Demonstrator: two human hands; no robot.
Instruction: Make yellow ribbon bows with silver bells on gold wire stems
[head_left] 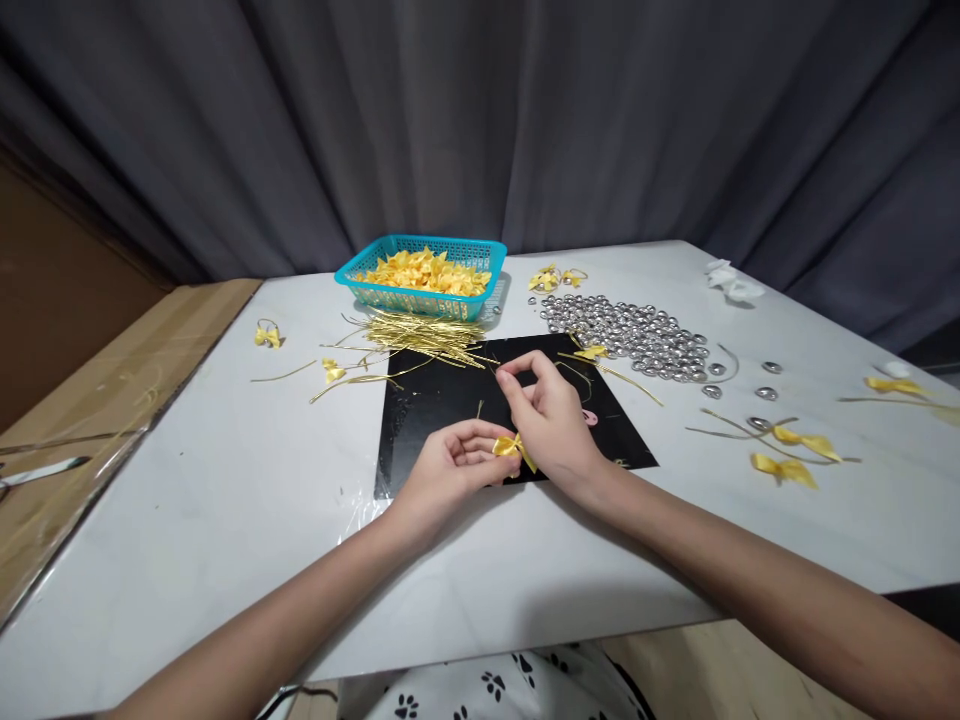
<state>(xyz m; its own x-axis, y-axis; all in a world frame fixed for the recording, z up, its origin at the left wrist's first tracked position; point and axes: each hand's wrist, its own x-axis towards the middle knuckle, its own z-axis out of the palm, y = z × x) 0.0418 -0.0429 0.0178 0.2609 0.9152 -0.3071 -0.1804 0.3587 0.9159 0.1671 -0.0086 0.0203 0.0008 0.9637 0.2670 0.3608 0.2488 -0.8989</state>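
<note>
Between the thumb and fingers of my left hand (465, 458) is a small yellow ribbon bow (507, 447), held low over the black mat (442, 420). A short piece of gold cord (480, 409) sticks up just above these fingers. My right hand (551, 415) is raised beside the bow, with thumb and forefinger pinched together. A thin strand of gold cord shows at those fingertips; most of its run is hidden. Beyond the mat's far edge lies a pile of gold cords (424, 336).
A blue basket (420, 300) of yellow bows stands at the back. Silver teardrop beads (637, 335) are heaped to its right. Loose bows (784, 469) with cords lie at the right, another bow (268, 335) at the left. White crumpled pieces (733, 282) rest far right. Cardboard (142, 350) borders the table's left side.
</note>
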